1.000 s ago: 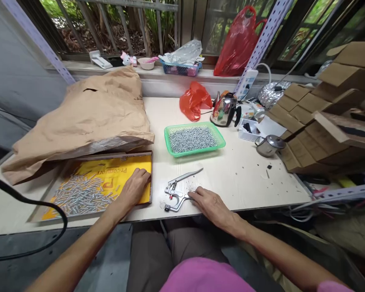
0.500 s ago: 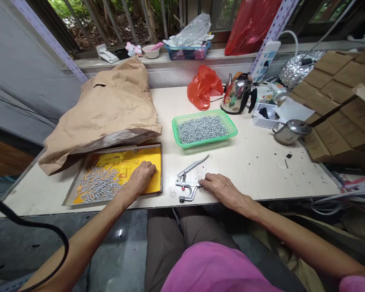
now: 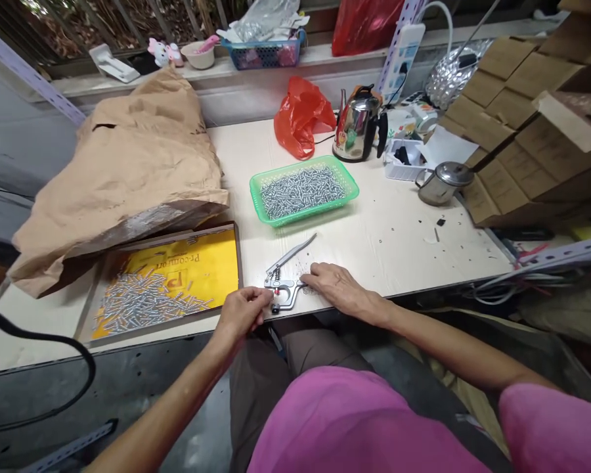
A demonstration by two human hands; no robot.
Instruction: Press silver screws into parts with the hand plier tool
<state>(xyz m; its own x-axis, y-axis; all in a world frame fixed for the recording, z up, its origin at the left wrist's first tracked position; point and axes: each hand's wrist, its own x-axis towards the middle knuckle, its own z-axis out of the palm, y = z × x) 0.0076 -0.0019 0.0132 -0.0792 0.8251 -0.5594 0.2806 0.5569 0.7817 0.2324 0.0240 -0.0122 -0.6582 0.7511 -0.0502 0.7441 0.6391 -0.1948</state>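
My right hand rests on the table's front part, its fingers closed on a handle of the silver snap pliers. The pliers lie with their other handle spread away and a spring between. Beside their jaws, my left hand makes a pinch at the red-tipped die; whatever lies between its fingertips is too small to make out. Left of it, a shallow tray with a yellow bottom carries a heap of thin metal pins. Beyond the pliers stands a green plastic basket full of short metal pieces.
A large brown paper sack leans over the tray's back edge. Farther back are a red plastic bag and a steel kettle. To the right stand a lidded metal cup and stacked cardboard boxes. Small scraps dot the table's right side.
My left hand has left the tray and moved right to the pliers' jaws, fingers pinched. My right hand stays at the handle. The whole view has shifted, as the head moved.
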